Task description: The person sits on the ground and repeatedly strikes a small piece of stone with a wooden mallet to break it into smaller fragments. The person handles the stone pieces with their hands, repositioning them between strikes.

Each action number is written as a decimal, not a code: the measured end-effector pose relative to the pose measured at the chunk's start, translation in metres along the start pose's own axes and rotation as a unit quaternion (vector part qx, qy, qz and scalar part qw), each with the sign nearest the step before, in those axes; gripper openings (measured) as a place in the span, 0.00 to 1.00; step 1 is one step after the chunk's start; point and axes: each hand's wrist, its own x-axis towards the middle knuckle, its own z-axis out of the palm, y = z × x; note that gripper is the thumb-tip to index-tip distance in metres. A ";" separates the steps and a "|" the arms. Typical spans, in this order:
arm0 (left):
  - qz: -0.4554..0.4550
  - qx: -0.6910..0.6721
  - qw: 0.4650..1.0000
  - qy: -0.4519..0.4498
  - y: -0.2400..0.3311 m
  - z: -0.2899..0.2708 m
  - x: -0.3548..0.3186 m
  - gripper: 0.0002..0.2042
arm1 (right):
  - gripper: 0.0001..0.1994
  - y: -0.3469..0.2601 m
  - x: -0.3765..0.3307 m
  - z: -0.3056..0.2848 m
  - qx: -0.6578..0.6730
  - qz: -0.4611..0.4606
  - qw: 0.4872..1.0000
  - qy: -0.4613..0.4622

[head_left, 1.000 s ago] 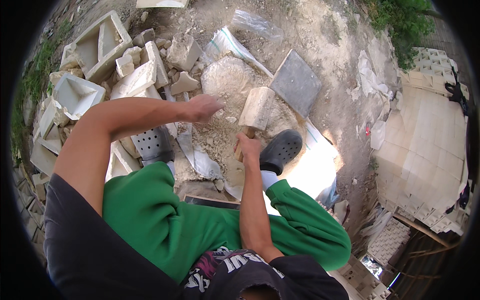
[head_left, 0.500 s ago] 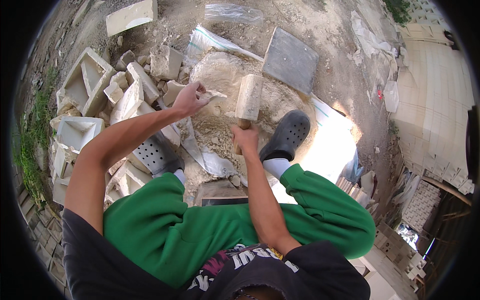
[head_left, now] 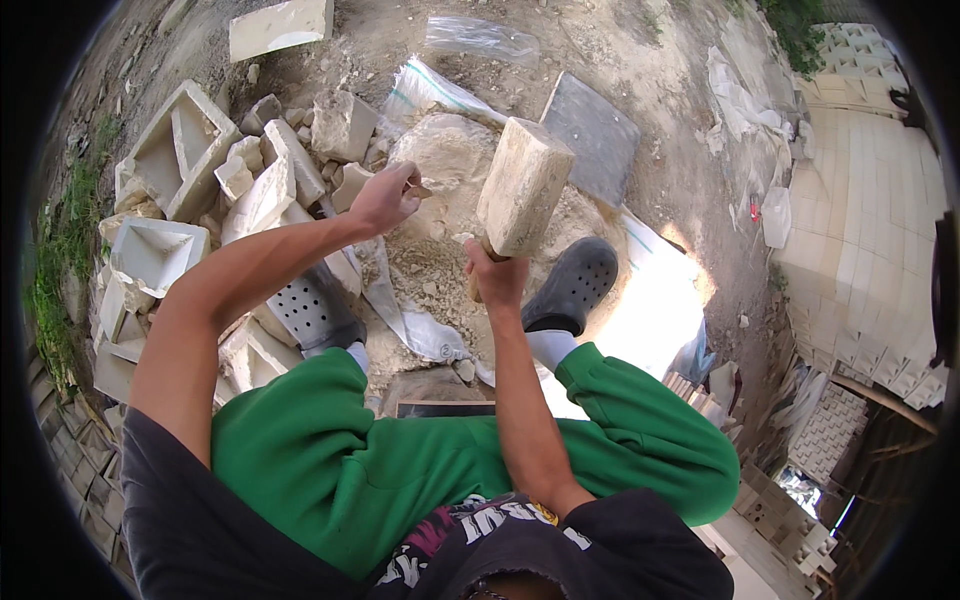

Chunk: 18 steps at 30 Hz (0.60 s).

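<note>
My right hand (head_left: pixel 497 277) is wrapped round the handle of a wooden mallet. Its pale, dust-covered block head (head_left: pixel 525 188) is lifted off the ground and looks large in view. To its left, my left hand (head_left: pixel 386 200) is closed in a pinch on a small piece of plaster (head_left: pixel 421 191), mostly hidden by the fingers. Below both hands lies a heap of crushed pale rubble (head_left: pixel 440 270) on a white woven sack (head_left: pixel 432 335). A rounded, dusty lump (head_left: pixel 440 150) sits just beyond my left hand.
Broken cream plaster moulds (head_left: pixel 175 150) and chunks are piled on the left. A grey square slab (head_left: pixel 592 135) lies at the far right of the rubble. My grey clogs (head_left: pixel 575 285) stand on either side. Stacked pale blocks (head_left: pixel 860 230) line the right.
The mallet has risen from the rubble toward me, its head now tilted to the right. Less of the plaster piece shows beyond my left fingers. The whole view has shifted slightly.
</note>
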 end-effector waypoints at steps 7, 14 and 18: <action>0.029 0.004 0.999 -0.013 -0.016 -0.002 0.000 0.11 | 0.13 0.047 0.001 -0.006 -0.275 0.129 0.948 -0.090; 0.031 0.026 0.999 -0.005 -0.016 -0.004 0.001 0.11 | 0.09 0.011 0.001 -0.001 -0.049 0.021 0.997 -0.053; 0.035 0.030 0.999 -0.019 -0.011 -0.008 -0.001 0.10 | 0.10 0.067 0.009 0.003 -0.162 -0.080 0.981 -0.070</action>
